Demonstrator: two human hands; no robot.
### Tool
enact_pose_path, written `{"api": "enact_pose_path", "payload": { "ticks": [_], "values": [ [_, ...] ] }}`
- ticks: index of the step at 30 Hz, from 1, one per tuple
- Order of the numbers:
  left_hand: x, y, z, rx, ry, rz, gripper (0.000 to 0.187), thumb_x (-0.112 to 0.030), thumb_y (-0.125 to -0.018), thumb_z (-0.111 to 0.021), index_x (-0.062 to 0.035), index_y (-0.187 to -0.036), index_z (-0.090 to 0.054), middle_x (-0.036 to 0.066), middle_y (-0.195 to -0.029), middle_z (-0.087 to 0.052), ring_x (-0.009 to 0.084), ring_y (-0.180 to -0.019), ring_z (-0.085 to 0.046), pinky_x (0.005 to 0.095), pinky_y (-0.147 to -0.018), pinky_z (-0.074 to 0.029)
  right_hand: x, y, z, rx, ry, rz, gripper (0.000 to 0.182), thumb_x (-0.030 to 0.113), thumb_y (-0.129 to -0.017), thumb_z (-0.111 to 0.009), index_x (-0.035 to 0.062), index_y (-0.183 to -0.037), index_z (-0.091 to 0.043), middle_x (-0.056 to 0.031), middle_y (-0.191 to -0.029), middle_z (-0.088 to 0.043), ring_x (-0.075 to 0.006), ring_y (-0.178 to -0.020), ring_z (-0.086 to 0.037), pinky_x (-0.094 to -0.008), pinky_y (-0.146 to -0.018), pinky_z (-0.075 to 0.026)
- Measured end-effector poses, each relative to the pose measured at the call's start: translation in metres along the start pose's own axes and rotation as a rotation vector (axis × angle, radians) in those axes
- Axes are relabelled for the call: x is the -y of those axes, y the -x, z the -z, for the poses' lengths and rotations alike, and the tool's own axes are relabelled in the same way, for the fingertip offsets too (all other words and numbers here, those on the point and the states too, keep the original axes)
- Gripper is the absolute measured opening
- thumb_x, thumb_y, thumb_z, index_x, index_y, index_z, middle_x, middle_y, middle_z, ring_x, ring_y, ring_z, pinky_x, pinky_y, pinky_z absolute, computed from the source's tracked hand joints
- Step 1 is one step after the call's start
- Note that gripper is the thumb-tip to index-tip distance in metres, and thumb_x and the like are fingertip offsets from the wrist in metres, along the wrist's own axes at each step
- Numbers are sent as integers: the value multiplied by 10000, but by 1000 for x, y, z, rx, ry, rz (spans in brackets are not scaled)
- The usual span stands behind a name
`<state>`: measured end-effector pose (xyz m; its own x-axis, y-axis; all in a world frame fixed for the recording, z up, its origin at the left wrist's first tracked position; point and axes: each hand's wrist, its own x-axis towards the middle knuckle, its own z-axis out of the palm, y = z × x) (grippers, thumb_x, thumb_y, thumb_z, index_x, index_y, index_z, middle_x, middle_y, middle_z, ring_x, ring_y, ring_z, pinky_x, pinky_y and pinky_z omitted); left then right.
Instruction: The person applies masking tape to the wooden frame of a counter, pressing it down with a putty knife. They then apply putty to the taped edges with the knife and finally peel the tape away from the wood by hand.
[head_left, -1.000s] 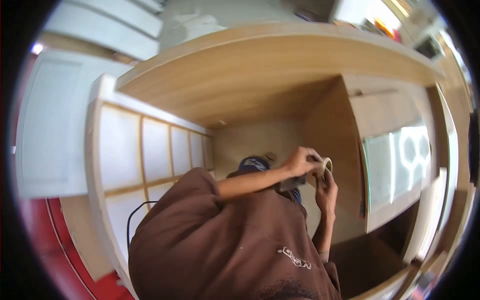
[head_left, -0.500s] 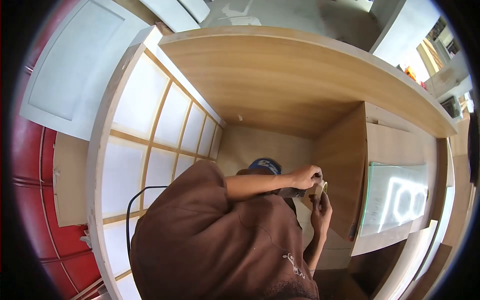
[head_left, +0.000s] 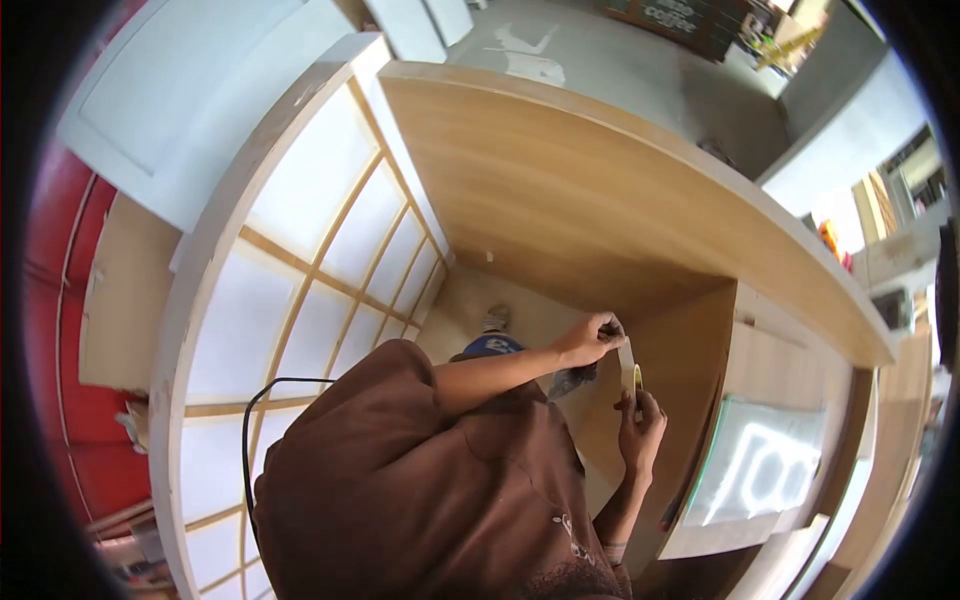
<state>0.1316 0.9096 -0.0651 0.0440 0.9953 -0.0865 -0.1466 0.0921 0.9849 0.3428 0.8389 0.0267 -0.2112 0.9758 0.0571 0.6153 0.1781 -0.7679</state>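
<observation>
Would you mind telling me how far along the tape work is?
Done: a short strip is drawn off the tape roll. In hand: the left hand pinches the strip's end, the right hand holds the roll. Left: the strip is not yet parted from the roll, nor laid on any surface; beyond that I cannot tell.

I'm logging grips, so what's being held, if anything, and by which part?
A roll of tape: the right hand holds its lower edge; the left hand pinches the end of its strip.

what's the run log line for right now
left hand: pinching tape strip | right hand: holding tape roll | strip: spans both hands | nearby: glass sheet
</observation>
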Motion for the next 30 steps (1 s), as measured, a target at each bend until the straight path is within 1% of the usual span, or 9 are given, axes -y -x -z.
{"api": "enact_pose_path", "payload": {
  "ticks": [3,5,9,11,13,15,18,25,30],
  "values": [
    [-8,-10,38,-167,6,-158,200,-138,-953,-842,-55,-1017,-671,-2,-937,-715,71,-882,-658,266,-774,-540,35,-49,-10,160,39,53,171,166,-1001,-727,-3,-1020,-748,-130,-839,-750,-334,-789,-699,-435,-874,-515],
    [-28,-13,71,-218,144,-99,231,-131,-928,-868,-56,-1034,-677,-2,-942,-716,66,-859,-661,261,-778,-553,54,-82,-26,224,121,128,163,164,-1001,-726,6,-1039,-746,-132,-885,-746,-336,-851,-696,-442,-923,-490],
    [-57,-25,144,-512,209,-208,192,-115,-938,-853,-56,-1050,-710,-7,-952,-733,58,-868,-665,248,-776,-549,123,-144,-63,316,234,323,157,153,-991,-729,39,-1098,-739,-129,-992,-728,-331,-1008,-661,-469,-1050,-391],
    [-107,-15,176,-678,308,-136,184,-106,-940,-847,-49,-1068,-728,-13,-901,-724,54,-889,-666,231,-756,-534,168,-171,-80,378,300,379,158,150,-986,-733,42,-1101,-737,-127,-984,-726,-324,-1005,-655,-471,-1054,-380],
    [-117,-15,214,-689,364,-149,190,-105,-947,-838,-45,-1093,-733,-10,-871,-713,59,-836,-660,230,-709,-521,200,-196,-100,432,358,427,160,148,-981,-736,45,-1103,-735,-125,-976,-724,-318,-1003,-649,-473,-1057,-369],
    [-127,-10,252,-692,413,-163,198,-104,-954,-828,-41,-1118,-737,-7,-841,-701,64,-783,-655,229,-662,-508,225,-217,-121,374,272,669,181,144,-970,-744,35,-1114,-732,-108,-988,-732,-300,-1008,-644,-464,-1056,-357],
    [-152,-5,291,-731,681,-181,147,-106,-976,-800,-50,-1097,-740,-1,-799,-667,91,-532,-521,274,-492,-414,266,-243,-148,422,254,765,192,138,-964,-750,18,-1112,-733,-107,-1013,-749,-291,-994,-650,-450,-1046,-364],
    [-193,-13,358,-995,508,-420,196,-131,-987,-793,-22,-1121,-701,14,-827,-653,76,-524,-498,253,-477,-377,342,-274,-206,396,223,862,197,145,-963,-754,10,-1105,-738,-107,-997,-766,-268,-942,-661,-435,-1028,-371],
    [-202,-34,368,-1152,646,-461,142,-97,-997,-761,-19,-1095,-695,16,-840,-658,58,-528,-479,253,-481,-366,361,-280,-214,440,303,950,178,179,-972,-750,38,-1079,-741,-89,-912,-747,-273,-889,-663,-432,-1010,-370]
  ]
}}
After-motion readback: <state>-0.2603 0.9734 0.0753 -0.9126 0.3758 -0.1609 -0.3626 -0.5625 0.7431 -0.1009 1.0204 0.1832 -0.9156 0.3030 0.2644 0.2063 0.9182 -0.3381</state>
